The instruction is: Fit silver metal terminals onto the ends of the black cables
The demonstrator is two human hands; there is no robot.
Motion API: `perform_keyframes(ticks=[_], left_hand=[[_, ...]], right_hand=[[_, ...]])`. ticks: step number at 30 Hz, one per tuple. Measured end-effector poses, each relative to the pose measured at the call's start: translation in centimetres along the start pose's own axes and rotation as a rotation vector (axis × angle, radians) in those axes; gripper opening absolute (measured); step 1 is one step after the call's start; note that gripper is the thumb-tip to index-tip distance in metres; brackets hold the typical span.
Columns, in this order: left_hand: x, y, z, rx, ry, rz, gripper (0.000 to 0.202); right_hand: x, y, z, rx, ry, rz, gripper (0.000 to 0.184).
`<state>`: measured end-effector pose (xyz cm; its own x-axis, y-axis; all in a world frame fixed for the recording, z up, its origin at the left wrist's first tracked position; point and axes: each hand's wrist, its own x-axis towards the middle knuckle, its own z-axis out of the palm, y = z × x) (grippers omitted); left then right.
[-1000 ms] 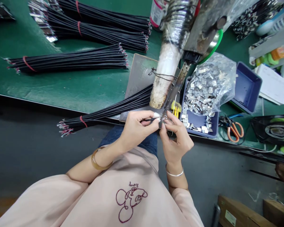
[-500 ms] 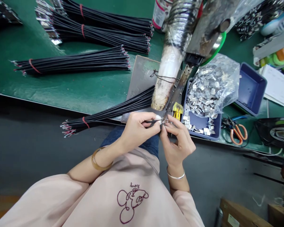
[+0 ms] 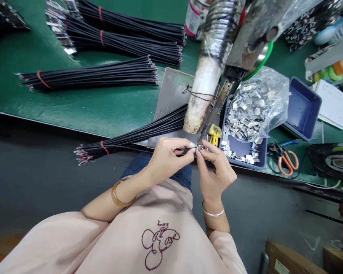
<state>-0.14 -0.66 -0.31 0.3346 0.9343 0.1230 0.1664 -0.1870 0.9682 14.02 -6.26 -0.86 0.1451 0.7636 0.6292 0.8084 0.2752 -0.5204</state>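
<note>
pinch the black wire point(image 3: 185, 148) near its end in the closed fingers of the left hand point(image 3: 168, 155), steady the small metal piece point(image 3: 200, 147) in the almost-closed fingers of the right hand point(image 3: 217, 168), by the tip of the metal bar point(image 3: 215, 111), lining both up

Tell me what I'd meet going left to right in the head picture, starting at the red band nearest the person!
The red band around black cables → the left hand → the right hand → an orange-handled tool → a black fan-like thing.
</note>
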Motion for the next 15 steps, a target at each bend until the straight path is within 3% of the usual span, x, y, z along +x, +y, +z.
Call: perform_keyframes(ticks=[4,11,13,15], left_hand=[[0.17,0.32,-0.14,-0.019,0.006,0.014,0.011],[0.28,0.36,-0.46,-0.126,-0.107,-0.098,0.014],[0.02,0.32,-0.3,-0.082,-0.097,-0.062,0.014],[-0.34,0.3,-0.09,0.007,-0.081,0.039,0.014]], right_hand=[[0.21,-0.32,-0.01,-0.008,0.013,-0.024,0.019],[-0.67,0.04,-0.33,-0.032,0.0,-0.1,0.02],[-0.64,0.32,-0.51,-0.013,0.019,-0.024,0.016],[-0.36,0.51,-0.76,0.054,-0.007,0.141,0.009]])
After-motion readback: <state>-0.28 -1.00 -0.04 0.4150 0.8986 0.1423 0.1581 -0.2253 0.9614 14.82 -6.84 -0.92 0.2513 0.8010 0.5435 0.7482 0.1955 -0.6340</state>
